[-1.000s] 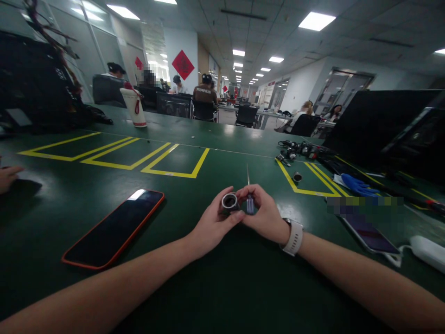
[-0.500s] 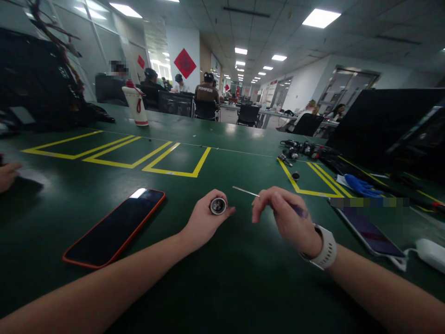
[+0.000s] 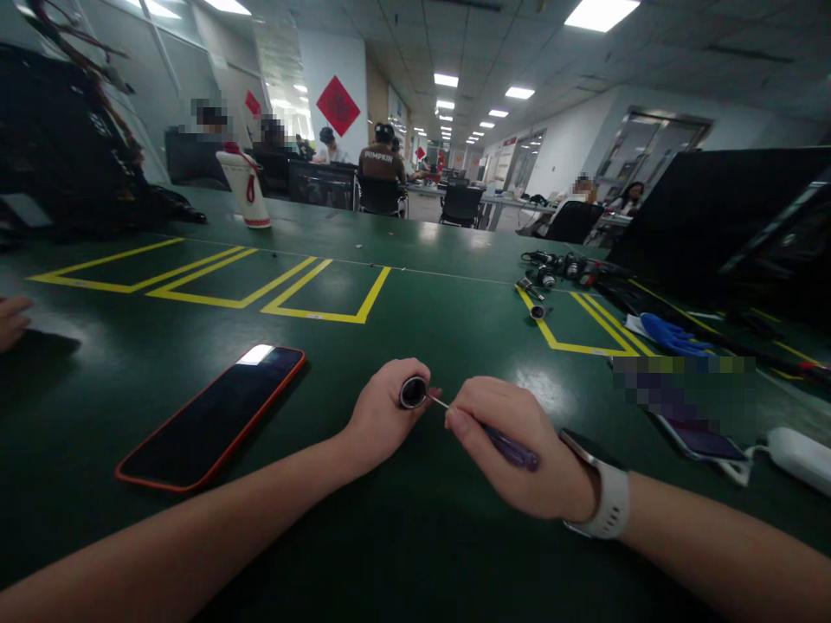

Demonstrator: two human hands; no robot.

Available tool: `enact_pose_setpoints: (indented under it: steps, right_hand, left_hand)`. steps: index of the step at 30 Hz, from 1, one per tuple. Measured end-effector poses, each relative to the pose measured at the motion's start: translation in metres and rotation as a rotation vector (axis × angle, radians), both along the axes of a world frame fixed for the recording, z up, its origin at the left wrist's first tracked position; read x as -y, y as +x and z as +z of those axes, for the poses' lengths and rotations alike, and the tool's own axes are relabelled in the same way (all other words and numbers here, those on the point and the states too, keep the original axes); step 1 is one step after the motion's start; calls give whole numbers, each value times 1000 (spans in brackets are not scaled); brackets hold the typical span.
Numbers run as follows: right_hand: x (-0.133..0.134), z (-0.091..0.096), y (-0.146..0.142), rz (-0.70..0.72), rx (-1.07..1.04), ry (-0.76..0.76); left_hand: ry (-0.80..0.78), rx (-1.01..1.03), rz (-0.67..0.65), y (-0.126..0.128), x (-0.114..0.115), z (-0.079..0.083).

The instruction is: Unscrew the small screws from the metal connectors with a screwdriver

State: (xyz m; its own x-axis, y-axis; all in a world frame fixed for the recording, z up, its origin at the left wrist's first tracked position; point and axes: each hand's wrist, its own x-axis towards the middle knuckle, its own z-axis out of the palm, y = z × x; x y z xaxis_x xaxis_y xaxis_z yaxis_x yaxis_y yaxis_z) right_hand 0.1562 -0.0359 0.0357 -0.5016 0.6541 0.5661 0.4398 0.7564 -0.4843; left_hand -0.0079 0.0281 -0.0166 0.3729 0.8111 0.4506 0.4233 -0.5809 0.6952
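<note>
My left hand (image 3: 380, 411) is closed round a dark cylindrical part (image 3: 413, 393), its round metal-rimmed open end facing me. Most of that part is hidden inside the fist. In my right hand (image 3: 519, 433) is a screwdriver (image 3: 512, 447) with a translucent purple handle, the fingers wrapped round it. Its thin shaft points left, and the tip is at the right edge of the cylinder's rim; whether it touches or goes inside I cannot tell. Both hands are above the green table (image 3: 363, 536).
A phone in an orange case (image 3: 214, 420) lies to the left, another phone (image 3: 698, 433) to the right. A small round metal piece (image 3: 537, 312), camera-like parts (image 3: 549, 275) and a blue glove (image 3: 672, 333) lie farther right. A white cup (image 3: 247, 186) stands behind; another person's hand (image 3: 13, 320) is far left.
My right hand has turned and come closer to my left, bringing the screwdriver tip to the cylinder's rim. The cylinder's open end has tilted slightly. The view has shifted a little.
</note>
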Motion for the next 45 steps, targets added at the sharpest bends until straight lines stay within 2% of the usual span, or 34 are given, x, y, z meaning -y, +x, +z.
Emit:
enact_pose_setpoints:
  steps: [6,11,15,17,19,23,25,28,36,38,43,45]
  right_hand:
    - [-5,-7,1,-39,-110,-145]
    - [-13,-18,2,-63,-363,-379]
    - [-18,-27,1,-30,-574,-578]
    - [-19,-29,1,-23,-626,-633]
    - [-17,-27,1,-41,-601,-583]
    - [-10,-18,2,-79,-351,-285]
    - [-7,-15,2,-78,-262,-211]
    - [-7,-16,2,-73,-287,-253]
    - [-18,-28,4,-26,-604,-548]
    - [-17,-27,5,-40,-598,-512]
    - [-9,-19,4,-94,-350,-210]
    - [-7,-19,3,-85,-292,-177]
  left_hand:
    - [124,-45,-43,-1,3,3]
    - [43,7,-36,-2,5,4]
    - [-29,47,-59,0,6,6]
    - [-47,45,-75,0,6,7]
    - [-45,25,-80,1,6,7]
    - [23,-39,-59,1,5,6]
    - [53,-58,-53,1,5,4]
    - [55,-42,-60,1,5,3]
    - [-46,14,-113,0,6,7]
    - [-46,1,-106,0,6,8]
    - [-5,-35,-71,1,6,5]
    - [18,-42,-73,1,6,5]
